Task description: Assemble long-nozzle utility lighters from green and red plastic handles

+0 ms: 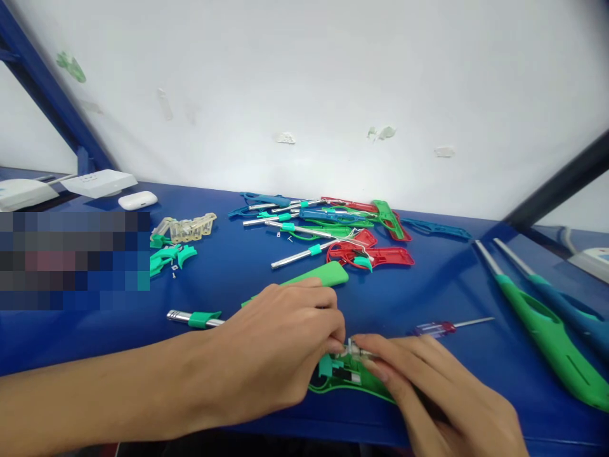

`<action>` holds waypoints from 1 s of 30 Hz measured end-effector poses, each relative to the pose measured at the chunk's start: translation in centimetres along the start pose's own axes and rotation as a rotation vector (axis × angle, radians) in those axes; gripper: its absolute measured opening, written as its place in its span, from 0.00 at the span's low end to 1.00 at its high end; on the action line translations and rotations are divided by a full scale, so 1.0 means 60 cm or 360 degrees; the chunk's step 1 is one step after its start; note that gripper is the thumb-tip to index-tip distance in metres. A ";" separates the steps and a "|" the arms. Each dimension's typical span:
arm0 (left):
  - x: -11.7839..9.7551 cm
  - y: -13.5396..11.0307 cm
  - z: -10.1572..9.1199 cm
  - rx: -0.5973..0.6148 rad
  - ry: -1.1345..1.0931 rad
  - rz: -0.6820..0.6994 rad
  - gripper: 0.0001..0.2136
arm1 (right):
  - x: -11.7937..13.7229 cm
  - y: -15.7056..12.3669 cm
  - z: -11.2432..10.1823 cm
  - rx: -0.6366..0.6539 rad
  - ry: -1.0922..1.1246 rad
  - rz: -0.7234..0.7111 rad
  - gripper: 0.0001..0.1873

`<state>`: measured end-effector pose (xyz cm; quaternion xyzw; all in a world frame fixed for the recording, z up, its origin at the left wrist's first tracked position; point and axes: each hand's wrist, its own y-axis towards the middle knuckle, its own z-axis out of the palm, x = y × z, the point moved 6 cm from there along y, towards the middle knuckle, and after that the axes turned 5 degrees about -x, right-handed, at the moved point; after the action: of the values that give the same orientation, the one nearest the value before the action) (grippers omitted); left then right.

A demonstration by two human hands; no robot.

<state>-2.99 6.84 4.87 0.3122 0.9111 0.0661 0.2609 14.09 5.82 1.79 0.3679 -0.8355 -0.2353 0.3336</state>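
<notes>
My right hand (440, 387) pinches a small transparent part (353, 348) between thumb and fingers, above an opened green lighter shell half (373, 384). Bent over the shell's left side, my left hand (290, 343) has its thumb and fingertips closed right beside that part; what they grip is hidden. Inside the shell sit a teal trigger (326, 366) and a small black and silver piece (351, 376). A metal lighter tube (179, 316) with a teal collar runs out under my left wrist. Behind my left hand lies another green shell half (328, 274).
At the back are piled red, green and blue lighter shells (390, 256) with metal tubes. Transparent tanks (193, 228) and teal triggers (166, 257) lie left. A screwdriver (440, 327) and two whole lighters (547, 336) lie right. A white case (137, 200) stands back left.
</notes>
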 end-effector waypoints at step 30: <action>0.013 -0.003 -0.004 -0.0028 -0.0231 -0.0096 0.08 | 0.007 -0.001 -0.001 -0.0031 -0.0062 -0.0038 0.17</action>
<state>-3.75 7.17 4.66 0.2863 0.8981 0.0433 0.3309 13.95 5.44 1.99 0.3700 -0.8350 -0.2545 0.3179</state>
